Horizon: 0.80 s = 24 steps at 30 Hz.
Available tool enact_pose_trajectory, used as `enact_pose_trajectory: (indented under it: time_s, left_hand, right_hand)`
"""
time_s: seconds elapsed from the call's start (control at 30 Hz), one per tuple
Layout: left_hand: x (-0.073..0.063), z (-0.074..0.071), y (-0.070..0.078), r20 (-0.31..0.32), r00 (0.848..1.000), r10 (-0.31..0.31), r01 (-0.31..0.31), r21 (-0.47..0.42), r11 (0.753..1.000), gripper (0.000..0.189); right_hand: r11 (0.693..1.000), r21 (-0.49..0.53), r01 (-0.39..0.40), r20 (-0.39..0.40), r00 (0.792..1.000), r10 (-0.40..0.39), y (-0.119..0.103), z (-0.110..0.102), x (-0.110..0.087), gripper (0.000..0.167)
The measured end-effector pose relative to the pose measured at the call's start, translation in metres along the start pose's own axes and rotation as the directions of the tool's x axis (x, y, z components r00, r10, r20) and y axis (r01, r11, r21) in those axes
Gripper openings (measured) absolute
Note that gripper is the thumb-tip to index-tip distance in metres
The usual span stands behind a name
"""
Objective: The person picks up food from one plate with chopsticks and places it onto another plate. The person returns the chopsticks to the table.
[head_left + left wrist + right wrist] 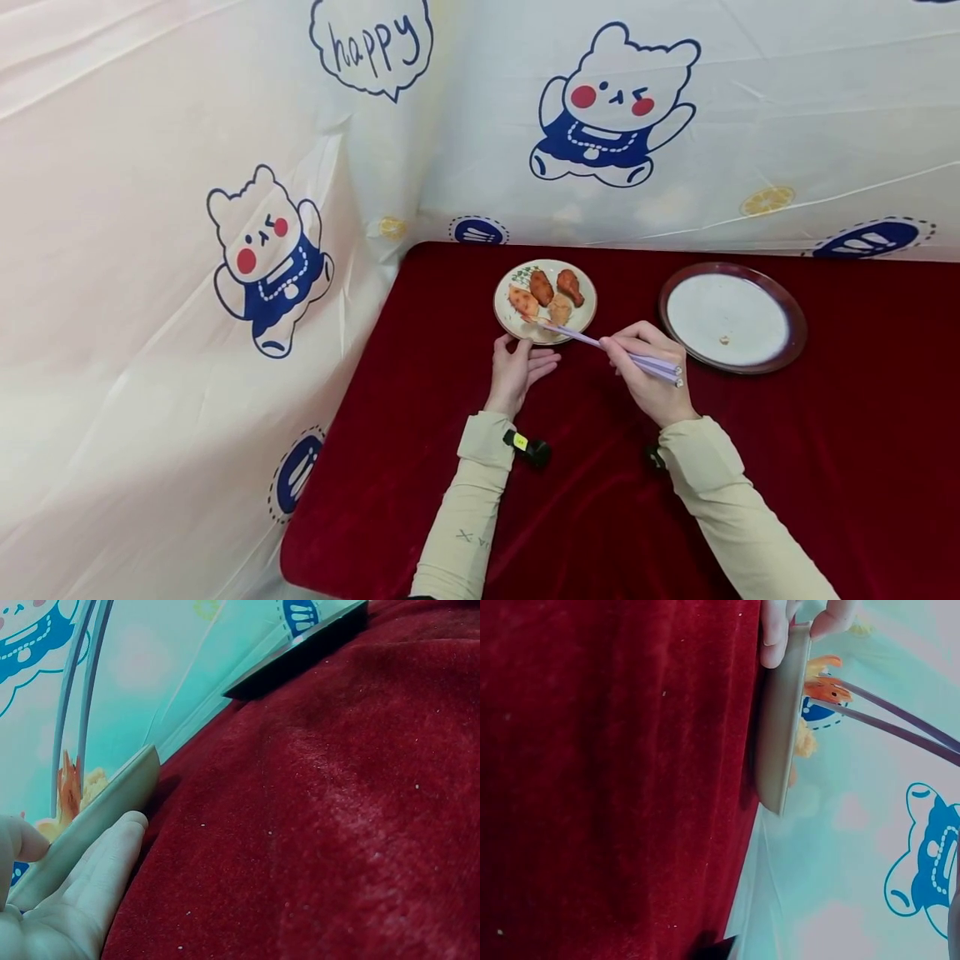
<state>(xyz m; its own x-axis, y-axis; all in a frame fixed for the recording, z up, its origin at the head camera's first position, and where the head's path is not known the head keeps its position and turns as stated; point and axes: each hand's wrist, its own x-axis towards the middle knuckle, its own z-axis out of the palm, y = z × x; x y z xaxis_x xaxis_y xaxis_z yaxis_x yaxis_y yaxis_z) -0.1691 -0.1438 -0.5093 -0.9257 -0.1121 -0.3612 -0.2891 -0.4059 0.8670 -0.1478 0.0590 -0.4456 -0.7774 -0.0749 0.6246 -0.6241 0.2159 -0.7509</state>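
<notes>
My left hand (513, 375) holds the near rim of a small round plate (584, 315), thumb over the edge and fingers along its outer side. On the plate are a drumstick (570, 287), a browned piece (541, 287), a lighter orange-brown piece (523, 302) and a pale crumbly fried piece (559, 308). My right hand (648, 379) grips two lavender chopsticks (573, 334). Their tips are on either side of an orange piece resembling a shrimp tail (827, 690), at the plate's near side. Whether they clamp it I cannot tell.
A larger brown-rimmed plate (727, 296) stands to the right, with one small crumb (723, 340) on it. Dark red velvet cloth (600, 500) covers the table. A printed white curtain (480, 167) hangs behind and to the left.
</notes>
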Motion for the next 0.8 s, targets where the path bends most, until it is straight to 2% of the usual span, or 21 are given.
enact_pose_trajectory:
  time_s: [0.43,0.6,0.8]
  left_hand:
    - [-0.001,0.0,0.0,0.004,1.0,0.0,0.0,0.001,1.0,0.051]
    - [0.0,-0.001,-0.001,0.005,1.0,-0.002,0.002,-0.004,1.0,0.054]
    - [0.001,-0.001,-0.002,0.01,1.0,0.001,-0.001,-0.005,1.0,0.055]
  right_hand:
    - [0.999,0.035,0.004,-0.044,0.999,-0.003,0.0,-0.004,-0.002,0.012]
    - [0.994,0.113,-0.011,-0.121,0.992,0.025,-0.007,-0.008,0.0,0.011]
    - [0.981,0.195,-0.013,-0.252,0.966,0.063,-0.018,-0.018,0.003,0.009]
